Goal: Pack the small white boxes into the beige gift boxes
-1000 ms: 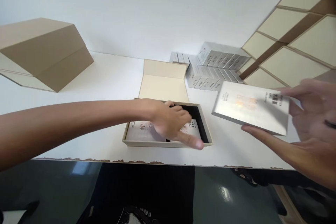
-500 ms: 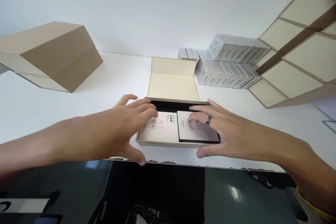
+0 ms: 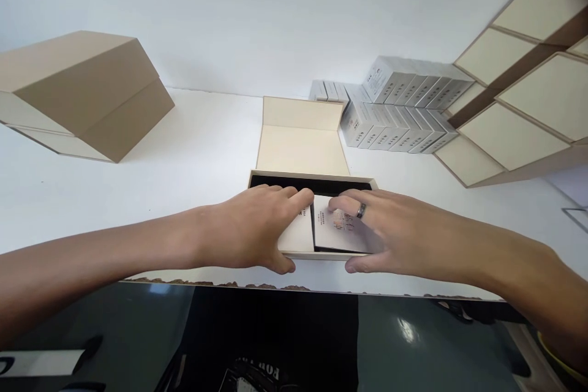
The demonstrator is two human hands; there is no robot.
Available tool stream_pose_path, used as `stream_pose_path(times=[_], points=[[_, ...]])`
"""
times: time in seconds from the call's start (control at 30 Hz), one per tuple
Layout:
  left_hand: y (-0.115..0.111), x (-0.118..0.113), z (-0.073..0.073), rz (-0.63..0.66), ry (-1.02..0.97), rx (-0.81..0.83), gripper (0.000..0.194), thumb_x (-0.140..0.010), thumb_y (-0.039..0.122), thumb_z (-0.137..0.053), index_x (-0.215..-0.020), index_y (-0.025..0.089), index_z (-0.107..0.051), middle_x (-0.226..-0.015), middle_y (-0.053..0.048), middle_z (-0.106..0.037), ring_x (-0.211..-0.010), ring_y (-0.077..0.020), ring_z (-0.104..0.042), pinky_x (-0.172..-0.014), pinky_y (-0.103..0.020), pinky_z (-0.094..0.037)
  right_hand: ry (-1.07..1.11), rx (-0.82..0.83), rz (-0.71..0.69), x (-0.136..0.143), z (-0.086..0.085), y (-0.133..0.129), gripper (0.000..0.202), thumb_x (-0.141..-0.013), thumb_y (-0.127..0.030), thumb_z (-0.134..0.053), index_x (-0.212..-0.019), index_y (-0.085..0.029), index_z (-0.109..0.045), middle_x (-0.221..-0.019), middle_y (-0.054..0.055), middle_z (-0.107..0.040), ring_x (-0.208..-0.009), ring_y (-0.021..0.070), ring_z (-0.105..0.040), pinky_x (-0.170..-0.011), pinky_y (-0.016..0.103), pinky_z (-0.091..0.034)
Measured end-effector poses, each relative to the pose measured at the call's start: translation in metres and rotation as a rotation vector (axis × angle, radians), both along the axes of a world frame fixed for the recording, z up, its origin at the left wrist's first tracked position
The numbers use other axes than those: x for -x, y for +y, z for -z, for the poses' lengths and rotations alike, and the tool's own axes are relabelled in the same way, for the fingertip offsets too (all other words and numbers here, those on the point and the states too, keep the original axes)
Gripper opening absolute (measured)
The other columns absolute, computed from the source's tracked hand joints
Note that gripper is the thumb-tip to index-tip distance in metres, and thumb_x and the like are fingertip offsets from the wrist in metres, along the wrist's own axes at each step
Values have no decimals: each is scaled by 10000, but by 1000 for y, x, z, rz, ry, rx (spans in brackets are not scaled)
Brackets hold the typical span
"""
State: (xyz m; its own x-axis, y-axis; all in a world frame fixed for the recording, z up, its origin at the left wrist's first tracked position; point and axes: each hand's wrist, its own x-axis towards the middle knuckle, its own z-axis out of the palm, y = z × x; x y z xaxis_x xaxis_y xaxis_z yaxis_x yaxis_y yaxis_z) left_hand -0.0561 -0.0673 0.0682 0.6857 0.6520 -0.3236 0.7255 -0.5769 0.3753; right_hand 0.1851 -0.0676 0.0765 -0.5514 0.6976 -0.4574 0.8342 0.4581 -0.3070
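An opened cream gift box (image 3: 301,255) lies in front of me, its lid (image 3: 301,150) folded back behind it. Two white printed small boxes sit side by side inside: a left one (image 3: 296,237) and a right one (image 3: 328,234), which is slightly tilted with a dark edge showing. My left hand (image 3: 252,226) lies over the left small box, fingers stretched across it and thumb at the front rim. My right hand (image 3: 376,226), wearing a ring, rests its fingers on the right small box, with the thumb apart at the front. Both palms hide the gift box's ends.
Several silver-grey small boxes (image 3: 399,125) stand stacked behind to the right. Cream boxes (image 3: 514,135) are piled at the far right, and a closed beige box (image 3: 96,98) stands at the left. The white table (image 3: 202,165) has a chipped front edge and meets a wall behind.
My left hand has moved right and now covers more of the left small box. My right hand has barely moved, its fingers still on the right small box.
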Motion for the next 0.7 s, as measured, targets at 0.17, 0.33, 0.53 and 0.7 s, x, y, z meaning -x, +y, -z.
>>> stream_pose_path(times=[0.17, 0.33, 0.53, 0.7], points=[[1, -2, -2, -34, -13, 59, 503, -702, 387, -795, -1033, 218, -456, -1027, -52, -632, -897, -254, -601, -683, -325, -442, 5, 3, -15, 19, 0, -1, 674, -795, -704, -635, -1324, -305, -511, -1218, 56, -587, -1076, 310, -585, -831, 438, -518], [1, 3, 2, -65, -31, 77, 468, -689, 313, -746, -1047, 229, -456, -1023, -41, -620, -881, -254, -593, -672, -329, -420, -9, -14, -8, 18, 11, 2, 878, -778, -793, -561, -1523, -381, -346, -1131, 72, -587, -1040, 342, -574, -766, 468, -517], [-1, 7, 7, -31, -35, 40, 496, -708, 272, -720, -1130, 206, -467, -1053, -46, -610, -936, -248, -574, -755, -343, -432, -73, -104, -143, 12, 15, 7, 772, -820, -750, -519, -1480, -351, -484, -1021, 98, -582, -874, 317, -585, -709, 464, -487], [0, 5, 7, -18, -13, 28, 493, -714, 303, -732, -1112, 208, -458, -1033, -39, -604, -915, -238, -573, -739, -334, -430, -268, -114, -273, 31, 6, 11, 544, -794, -514, -667, -1285, -280, -674, -963, 102, -573, -730, 252, -553, -601, 374, -429]])
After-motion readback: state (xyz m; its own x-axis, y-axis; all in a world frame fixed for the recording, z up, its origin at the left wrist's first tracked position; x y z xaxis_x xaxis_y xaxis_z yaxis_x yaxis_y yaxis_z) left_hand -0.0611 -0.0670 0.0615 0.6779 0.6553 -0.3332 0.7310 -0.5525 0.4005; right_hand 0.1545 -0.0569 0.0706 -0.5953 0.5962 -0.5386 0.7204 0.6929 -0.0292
